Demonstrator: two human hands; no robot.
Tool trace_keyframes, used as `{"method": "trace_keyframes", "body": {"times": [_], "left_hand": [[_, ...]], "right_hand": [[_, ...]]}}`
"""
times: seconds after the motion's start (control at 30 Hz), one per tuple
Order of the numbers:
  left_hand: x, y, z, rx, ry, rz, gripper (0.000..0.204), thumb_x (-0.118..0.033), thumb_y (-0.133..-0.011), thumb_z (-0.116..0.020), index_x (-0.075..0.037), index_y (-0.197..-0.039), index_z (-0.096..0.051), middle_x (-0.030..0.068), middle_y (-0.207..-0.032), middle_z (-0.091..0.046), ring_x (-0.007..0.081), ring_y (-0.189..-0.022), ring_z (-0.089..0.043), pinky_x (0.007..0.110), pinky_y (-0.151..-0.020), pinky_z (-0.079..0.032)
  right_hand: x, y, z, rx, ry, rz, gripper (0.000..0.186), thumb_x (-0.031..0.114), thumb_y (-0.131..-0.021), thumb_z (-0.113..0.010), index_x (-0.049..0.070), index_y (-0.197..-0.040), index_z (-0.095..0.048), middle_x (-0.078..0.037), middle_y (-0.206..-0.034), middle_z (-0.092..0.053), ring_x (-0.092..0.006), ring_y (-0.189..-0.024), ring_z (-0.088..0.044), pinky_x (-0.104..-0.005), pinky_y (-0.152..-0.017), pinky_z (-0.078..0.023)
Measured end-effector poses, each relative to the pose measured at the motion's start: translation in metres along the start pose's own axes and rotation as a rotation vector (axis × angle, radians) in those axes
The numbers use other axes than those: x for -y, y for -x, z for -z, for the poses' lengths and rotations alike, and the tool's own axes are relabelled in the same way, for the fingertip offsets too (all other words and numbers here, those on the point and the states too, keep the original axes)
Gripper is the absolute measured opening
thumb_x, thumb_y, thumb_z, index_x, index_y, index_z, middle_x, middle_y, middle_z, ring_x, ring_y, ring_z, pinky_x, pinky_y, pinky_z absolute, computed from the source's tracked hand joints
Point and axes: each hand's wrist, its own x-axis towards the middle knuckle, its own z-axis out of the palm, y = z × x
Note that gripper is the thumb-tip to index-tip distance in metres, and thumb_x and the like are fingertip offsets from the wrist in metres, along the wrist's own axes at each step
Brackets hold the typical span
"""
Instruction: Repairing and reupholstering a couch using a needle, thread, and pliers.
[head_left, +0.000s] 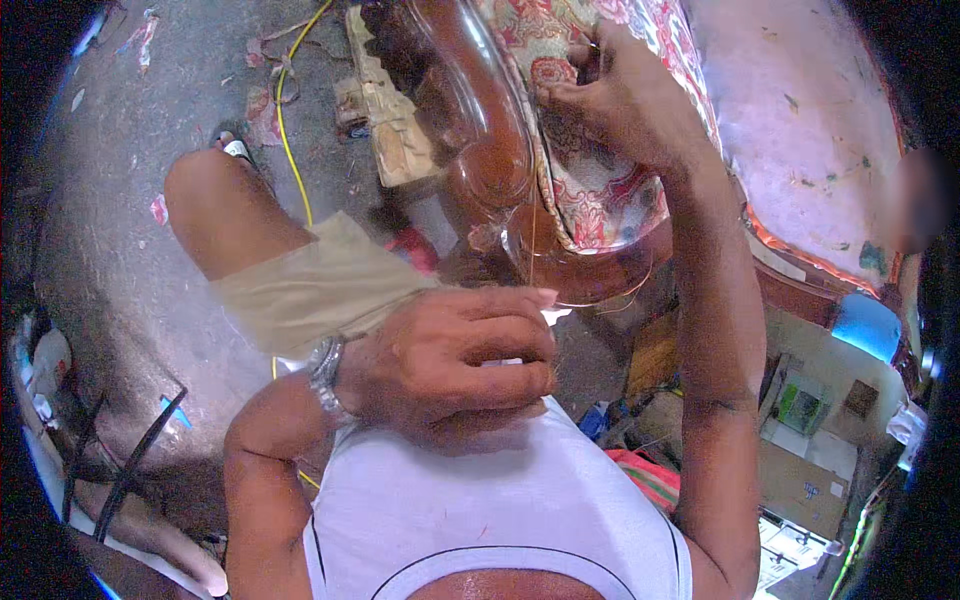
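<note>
In front of my chest, my left hand (455, 350) is closed, with a metal-banded watch (325, 378) at the wrist. A thin pale thread (532, 245) runs taut from its fingers up toward the seam of a patterned cushion (595, 205). This red and cream cloth lies against a glossy brown carved wooden armrest (485, 100). My right hand (630, 105) is over the cushion, its thumb and fingers curled together near the corded edge. Whatever sits between those fingertips is too small to make out.
A rough carved wood piece (390, 130) lies left of the armrest, beside a yellow cable (288, 130) on the grey floor. To the right is a worn pinkish panel (810, 130). Below it stand a blue round item (866, 325) and a cardboard box (805, 490).
</note>
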Motion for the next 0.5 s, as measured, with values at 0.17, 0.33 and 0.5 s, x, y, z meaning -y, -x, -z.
{"method": "trace_keyframes", "body": {"times": [0.17, 0.33, 0.5], "left_hand": [[-0.011, 0.014, 0.008, 0.055, 0.183, 0.153, 0.006, -0.006, -0.091, -0.07, -0.002, -0.094, -0.067, 0.0112, -0.096, -0.066, 0.0321, -0.092, -0.069, 0.052, -0.104, -0.055], [-0.021, 0.031, 0.007, 0.053, 0.339, 0.275, 0.005, -0.003, -0.094, -0.068, 0.0, -0.091, -0.065, 0.0094, -0.088, -0.066, 0.03, -0.086, -0.07, 0.052, -0.104, -0.055], [-0.026, 0.047, 0.002, 0.067, 0.399, 0.371, 0.014, -0.008, -0.098, -0.064, 0.001, -0.088, -0.061, 0.0107, -0.086, -0.066, 0.0309, -0.081, -0.069, 0.052, -0.106, -0.053]], "right_hand": [[0.002, 0.0, -0.003, -0.055, 0.134, 0.013, 0.053, 0.029, -0.085, -0.084, -0.001, -0.123, -0.062, -0.018, -0.111, -0.074, -0.0261, -0.098, -0.072, -0.0393, -0.088, -0.056], [0.004, -0.003, -0.004, -0.043, 0.292, -0.055, 0.053, 0.032, -0.083, -0.085, -0.002, -0.117, -0.062, -0.022, -0.11, -0.073, -0.0311, -0.099, -0.073, -0.0408, -0.088, -0.056], [0.012, -0.006, -0.008, -0.056, 0.41, -0.088, 0.055, 0.042, -0.085, -0.081, -0.003, -0.111, -0.062, -0.024, -0.1, -0.072, -0.0366, -0.093, -0.072, -0.0428, -0.085, -0.055]]}}
